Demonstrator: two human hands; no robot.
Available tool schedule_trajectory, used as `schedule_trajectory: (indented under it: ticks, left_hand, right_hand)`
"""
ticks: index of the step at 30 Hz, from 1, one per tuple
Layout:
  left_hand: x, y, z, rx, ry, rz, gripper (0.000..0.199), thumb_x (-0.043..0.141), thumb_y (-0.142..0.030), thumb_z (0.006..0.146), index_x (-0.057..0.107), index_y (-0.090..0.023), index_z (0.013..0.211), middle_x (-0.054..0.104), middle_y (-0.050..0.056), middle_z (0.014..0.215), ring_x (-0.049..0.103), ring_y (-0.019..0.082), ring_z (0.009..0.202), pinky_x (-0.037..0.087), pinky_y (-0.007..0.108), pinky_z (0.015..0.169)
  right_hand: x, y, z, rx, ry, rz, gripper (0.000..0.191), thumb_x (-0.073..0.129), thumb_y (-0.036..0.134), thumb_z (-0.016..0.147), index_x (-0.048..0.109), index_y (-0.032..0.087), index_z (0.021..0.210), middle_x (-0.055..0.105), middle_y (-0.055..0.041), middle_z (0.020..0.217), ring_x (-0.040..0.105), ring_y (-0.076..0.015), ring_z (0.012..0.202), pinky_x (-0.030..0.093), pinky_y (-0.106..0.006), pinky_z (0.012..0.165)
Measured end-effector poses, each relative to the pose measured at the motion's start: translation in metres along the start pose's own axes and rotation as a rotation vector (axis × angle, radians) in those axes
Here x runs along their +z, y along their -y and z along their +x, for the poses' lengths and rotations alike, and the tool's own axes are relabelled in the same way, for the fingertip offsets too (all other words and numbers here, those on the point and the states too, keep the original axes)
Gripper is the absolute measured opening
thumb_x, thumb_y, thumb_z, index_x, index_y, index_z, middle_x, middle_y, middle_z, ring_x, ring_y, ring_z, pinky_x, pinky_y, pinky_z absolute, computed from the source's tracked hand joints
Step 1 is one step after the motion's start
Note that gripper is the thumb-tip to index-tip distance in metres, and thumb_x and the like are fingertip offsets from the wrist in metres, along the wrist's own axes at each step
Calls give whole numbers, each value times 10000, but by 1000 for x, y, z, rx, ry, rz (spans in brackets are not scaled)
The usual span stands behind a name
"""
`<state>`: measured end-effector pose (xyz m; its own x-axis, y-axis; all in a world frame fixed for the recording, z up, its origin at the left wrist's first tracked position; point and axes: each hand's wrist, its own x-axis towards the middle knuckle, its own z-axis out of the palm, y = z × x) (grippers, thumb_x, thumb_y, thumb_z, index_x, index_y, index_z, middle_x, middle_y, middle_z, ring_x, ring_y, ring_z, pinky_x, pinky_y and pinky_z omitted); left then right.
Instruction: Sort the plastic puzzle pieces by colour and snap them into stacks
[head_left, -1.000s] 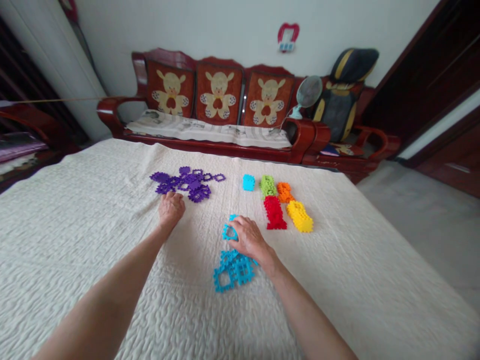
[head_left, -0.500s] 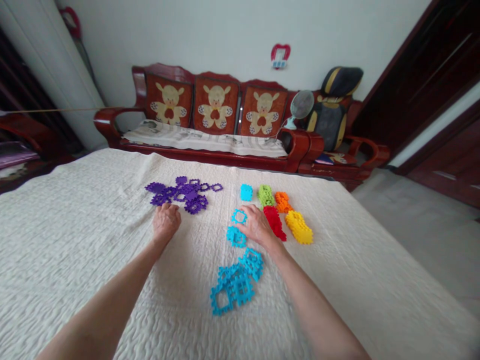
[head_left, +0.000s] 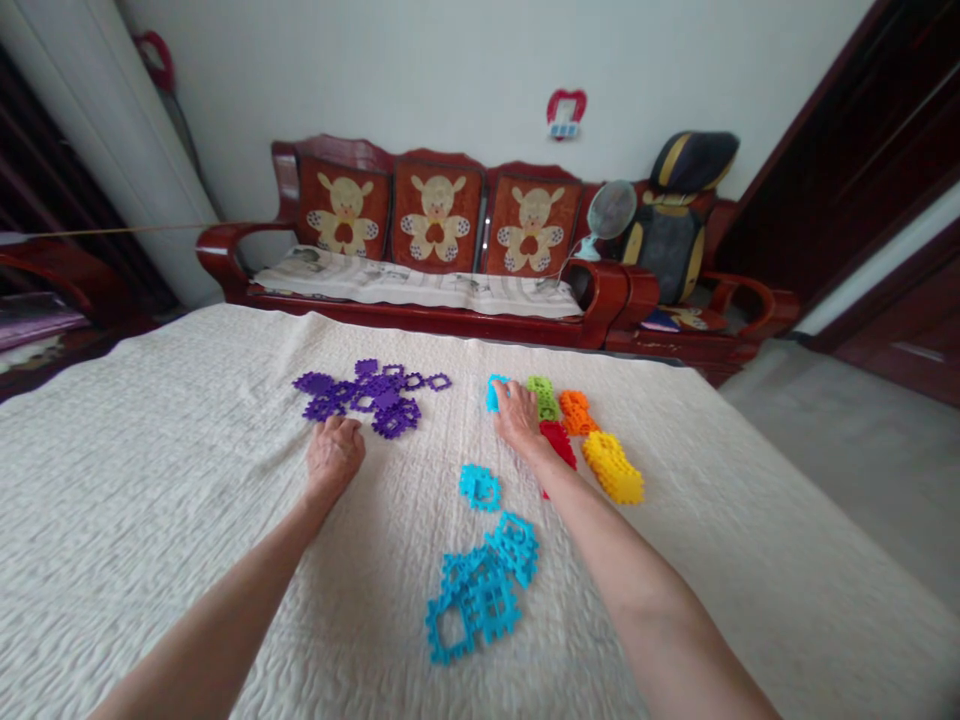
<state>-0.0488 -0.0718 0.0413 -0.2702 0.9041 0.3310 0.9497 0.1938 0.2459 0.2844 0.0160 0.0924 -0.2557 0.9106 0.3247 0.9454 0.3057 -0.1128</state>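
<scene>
My right hand [head_left: 516, 414] is at the small light-blue stack [head_left: 493, 394], its fingers closed around a blue interlocking piece there; the fingers cover much of it. Curled on the cloth, my left hand [head_left: 335, 450] rests just in front of the spread-out purple pieces [head_left: 384, 390], with nothing visible in its fingers. Nearer me lie a small group of blue pieces [head_left: 481, 487] and a larger loose heap of blue pieces [head_left: 480, 595]. Beside my right hand stand green [head_left: 543, 397] and red [head_left: 559, 441] stacks, the red one partly behind my wrist.
Orange [head_left: 577, 412] and yellow [head_left: 613, 466] stacks lie farther right. A cream quilted cloth [head_left: 187, 480] covers the table. Beyond its far edge stand a wooden sofa [head_left: 420, 318] with bear cushions, a small fan [head_left: 611, 210] and a chair with a massage pad [head_left: 666, 245].
My right hand has moved forward from the middle of the cloth to the blue stack, taking the blue frame-shaped piece with it. My left hand stays by the purple pieces. The view has shifted slightly.
</scene>
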Motion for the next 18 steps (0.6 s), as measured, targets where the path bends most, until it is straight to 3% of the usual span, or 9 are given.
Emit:
schedule_trajectory:
  ticks: [5,8,13,18]
  left_hand:
    - [-1,0,0,-10,10,11,391,395,-270,909,744,-190,1067,663,133,1139,561,313,1041,442,409,921]
    - [-3,-2,0,-11,10,7,387,396,-260,911,744,-192,1067,662,131,1134,557,309,1045,436,410,941]
    - [-5,-5,-2,-13,12,-6,390,385,-246,913,744,-188,1053,662,134,1136,550,306,1063,439,403,934]
    - [-11,-7,-1,-8,49,-2,390,376,-250,919,731,-175,1061,663,135,1159,558,303,1066,451,389,895]
  right_hand:
    - [-2,-2,-6,-59,-58,53,613,552,126,841,445,176,1442,481,-170,1417,434,-314,1271,341,-475,1086]
    - [-8,5,-22,-139,-72,149,548,530,134,860,486,144,1406,489,-176,1413,452,-296,1287,347,-434,1115]
    - [-15,24,-65,-260,177,315,356,520,138,879,617,155,1221,634,-129,1220,579,-216,1161,425,-332,1057]
    - [-24,33,-102,-139,266,386,340,587,167,855,623,160,1194,668,-117,1213,610,-200,1152,452,-324,1023]
